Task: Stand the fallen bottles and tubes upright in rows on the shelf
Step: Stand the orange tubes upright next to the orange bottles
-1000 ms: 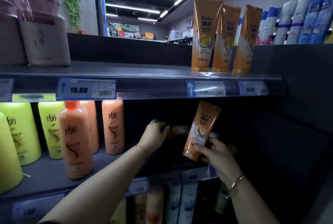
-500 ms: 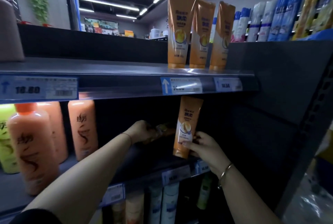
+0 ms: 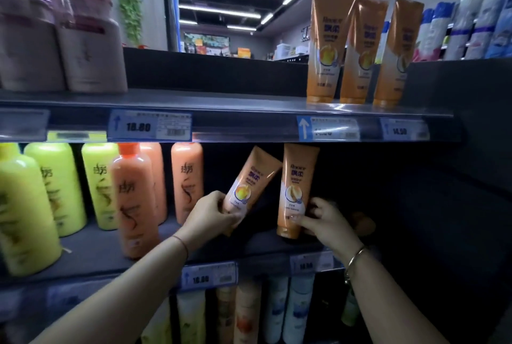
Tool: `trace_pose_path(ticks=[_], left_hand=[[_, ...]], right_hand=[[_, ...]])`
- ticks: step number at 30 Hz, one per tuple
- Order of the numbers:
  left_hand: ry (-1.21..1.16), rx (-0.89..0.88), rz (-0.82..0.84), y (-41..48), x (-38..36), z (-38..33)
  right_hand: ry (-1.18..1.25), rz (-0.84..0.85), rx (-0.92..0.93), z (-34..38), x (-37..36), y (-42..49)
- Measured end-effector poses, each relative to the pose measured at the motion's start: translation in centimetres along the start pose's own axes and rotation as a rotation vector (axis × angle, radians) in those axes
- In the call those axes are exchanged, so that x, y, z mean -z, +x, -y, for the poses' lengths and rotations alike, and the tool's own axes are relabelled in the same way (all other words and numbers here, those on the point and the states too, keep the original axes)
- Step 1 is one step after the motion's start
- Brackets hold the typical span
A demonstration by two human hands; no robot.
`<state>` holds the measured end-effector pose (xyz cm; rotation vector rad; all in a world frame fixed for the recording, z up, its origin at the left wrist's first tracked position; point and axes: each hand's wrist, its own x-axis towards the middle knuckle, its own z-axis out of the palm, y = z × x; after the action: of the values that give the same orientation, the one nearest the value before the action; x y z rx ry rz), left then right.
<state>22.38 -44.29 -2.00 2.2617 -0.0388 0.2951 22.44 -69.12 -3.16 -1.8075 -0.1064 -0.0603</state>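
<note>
On the middle shelf (image 3: 266, 246) my right hand (image 3: 324, 219) grips the lower part of an orange tube (image 3: 297, 191) that stands upright on its cap. My left hand (image 3: 210, 213) holds a second orange tube (image 3: 249, 180) by its lower end, tilted to the right, its top near the upright tube. Another orange tube (image 3: 363, 223) lies in the dark behind my right hand, only partly visible. Three matching orange tubes (image 3: 360, 50) stand in a row on the top shelf at the right.
Orange bottles (image 3: 135, 199) and green bottles (image 3: 63, 185) stand at the left of the middle shelf. Pale pink bottles (image 3: 83, 47) stand top left. A dark side panel (image 3: 457, 177) closes the shelf on the right. More tubes (image 3: 277, 310) fill the lower shelf.
My left hand has lifted a second orange tube from the shelf floor and raised it, tilted. The tube in my right hand has gone from slanted to upright on the shelf.
</note>
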Motion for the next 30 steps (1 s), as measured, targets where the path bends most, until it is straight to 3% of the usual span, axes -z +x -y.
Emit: trace_pose_path(ticks=[9, 21, 30], left_hand=[[-0.174, 0.040, -0.130, -4.1, 1.8, 2.8], [-0.241, -0.104, -0.033, -5.1, 1.3, 2.6], [-0.242, -0.139, -0.103, -5.8, 0.7, 2.4]], right_hand=[[-0.152, 0.126, 0.138, 1.3, -5.4, -1.3], [-0.199, 0.205, 0.160, -0.1, -4.6, -1.0], [-0.262, 0.211, 0.144, 0.6, -4.5, -1.1]])
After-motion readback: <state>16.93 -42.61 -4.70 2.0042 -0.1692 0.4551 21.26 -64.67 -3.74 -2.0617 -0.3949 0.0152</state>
